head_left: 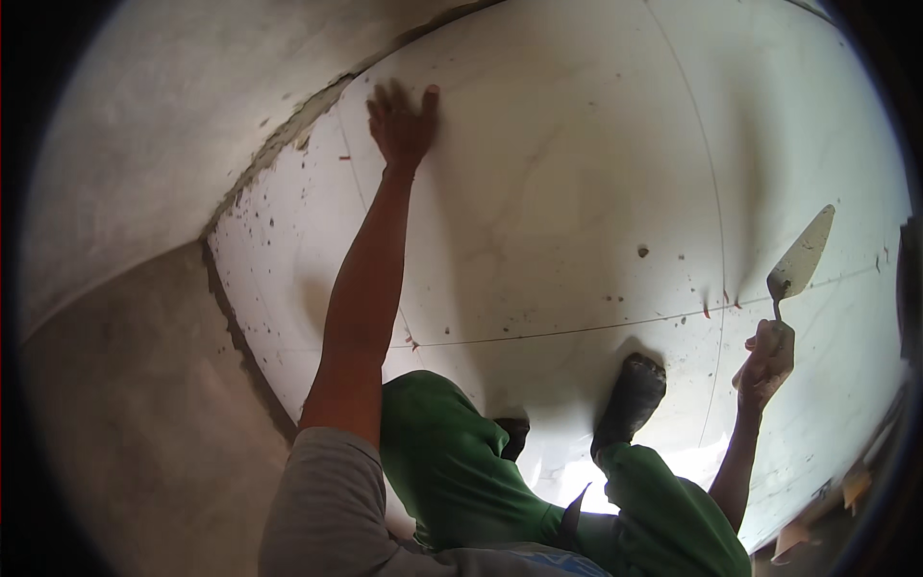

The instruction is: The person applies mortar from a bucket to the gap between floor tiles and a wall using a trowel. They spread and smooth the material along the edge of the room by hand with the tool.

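My left hand point(402, 123) rests with fingers spread on a white, marble-veined tile point(548, 135) near the far left edge of the tiled floor. My right hand point(766, 361) grips the handle of a pointed metal trowel point(803, 252), its blade tilted up toward the upper right over the tiles. Small red clips point(706, 311) stand in the tile joints near the trowel and below my left hand, and dark specks of debris dot the surface.
My green-trousered legs point(442, 442) and dark footwear point(629, 399) are on the tiles below. A grey plastered wall point(135, 365) borders the floor at left, another point(173, 96) at upper left, with rough mortar edges point(279, 144). Tan pieces point(851, 490) lie at lower right.
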Available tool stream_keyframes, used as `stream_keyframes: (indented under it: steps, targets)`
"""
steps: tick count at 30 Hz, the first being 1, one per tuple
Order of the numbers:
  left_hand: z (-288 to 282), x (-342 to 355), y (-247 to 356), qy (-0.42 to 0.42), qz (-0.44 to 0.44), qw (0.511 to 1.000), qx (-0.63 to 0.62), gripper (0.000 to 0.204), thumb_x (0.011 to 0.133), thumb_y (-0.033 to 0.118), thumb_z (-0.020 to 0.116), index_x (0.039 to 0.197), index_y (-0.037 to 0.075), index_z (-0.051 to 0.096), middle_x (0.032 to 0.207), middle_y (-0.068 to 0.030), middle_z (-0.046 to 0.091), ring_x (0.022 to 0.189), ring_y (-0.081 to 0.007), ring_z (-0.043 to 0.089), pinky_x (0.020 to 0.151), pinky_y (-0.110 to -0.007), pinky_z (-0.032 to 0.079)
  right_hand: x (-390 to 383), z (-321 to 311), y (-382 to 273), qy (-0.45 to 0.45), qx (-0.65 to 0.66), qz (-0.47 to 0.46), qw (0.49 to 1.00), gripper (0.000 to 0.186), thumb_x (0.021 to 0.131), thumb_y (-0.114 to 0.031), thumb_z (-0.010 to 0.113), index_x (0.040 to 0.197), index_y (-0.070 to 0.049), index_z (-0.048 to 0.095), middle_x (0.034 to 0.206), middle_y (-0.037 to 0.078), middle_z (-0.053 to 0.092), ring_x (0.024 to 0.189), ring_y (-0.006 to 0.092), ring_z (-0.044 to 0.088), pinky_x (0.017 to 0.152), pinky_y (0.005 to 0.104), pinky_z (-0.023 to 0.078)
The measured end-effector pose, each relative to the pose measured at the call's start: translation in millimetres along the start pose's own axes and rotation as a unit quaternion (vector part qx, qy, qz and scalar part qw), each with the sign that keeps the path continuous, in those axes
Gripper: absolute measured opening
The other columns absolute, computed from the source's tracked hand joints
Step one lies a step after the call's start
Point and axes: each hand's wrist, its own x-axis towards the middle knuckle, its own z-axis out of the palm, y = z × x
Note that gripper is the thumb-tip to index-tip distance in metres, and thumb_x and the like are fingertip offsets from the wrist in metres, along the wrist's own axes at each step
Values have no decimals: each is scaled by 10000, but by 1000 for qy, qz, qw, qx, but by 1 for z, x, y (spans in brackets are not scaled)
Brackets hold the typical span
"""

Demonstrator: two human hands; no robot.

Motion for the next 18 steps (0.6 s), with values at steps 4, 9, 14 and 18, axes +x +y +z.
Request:
stream_keyframes:
  steps: [4, 9, 14, 18]
  targets:
    - [-34, -39, -19, -37, 115, 979, -166, 647, 1002, 409, 672, 1503, 19, 550, 1572, -269, 493, 1457, -463, 453, 1213, -513, 389, 7, 26, -24, -39, 32, -56, 997, 163, 1014, -144, 643, 935, -2, 625, 820, 41, 610, 678, 128, 545, 672, 304, 473]
    - [-79, -99, -40, -100, 180, 964, -168, 561, 1043, 315, 633, 1498, 0, 549, 1581, -262, 491, 1478, -471, 440, 1219, -531, 385, 13, 63, -47, -131, 13, -133, 982, 127, 1045, -154, 626, 993, -39, 610, 810, 29, 604, 697, 107, 561, 670, 276, 477]
    - [-104, -148, -77, -124, 153, 970, -145, 583, 1027, 300, 656, 1538, 54, 518, 1634, -188, 455, 1506, -451, 413, 1222, -527, 385, -7, 120, -102, -208, -35, -161, 964, 95, 1017, -106, 641, 972, -27, 616, 695, 48, 601, 633, 137, 562, 625, 311, 461]
    - [-136, -176, -109, -199, 119, 961, -152, 526, 1036, 328, 647, 1500, 88, 582, 1578, -166, 538, 1474, -400, 478, 1209, -488, 411, -24, 146, -125, -295, -36, -188, 936, 92, 1001, -93, 647, 966, -14, 615, 677, 47, 577, 622, 132, 518, 610, 325, 430]
